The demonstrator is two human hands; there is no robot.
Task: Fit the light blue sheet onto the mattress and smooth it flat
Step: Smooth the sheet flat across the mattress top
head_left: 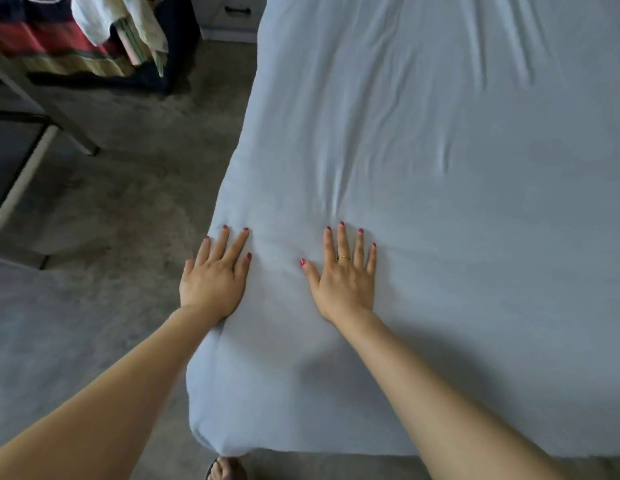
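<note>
Soft matt cloth all over the bed: the light blue sheet (440,237) looks like a fine woven cotton, no shine at all, smooth near the front and creased into shallow ridges farther up. The floor (146,174) reads as rough, mottled grey concrete, dull and patchy. Over at the upper left, a frame (64,126) of painted grey metal, matt, carrying striped cloth (52,50) in red and yellow beside pale crumpled fabric (94,19). A thin gold ring (343,258) gives the one glossy metallic glint, with shiny red polish on the nails.
</note>
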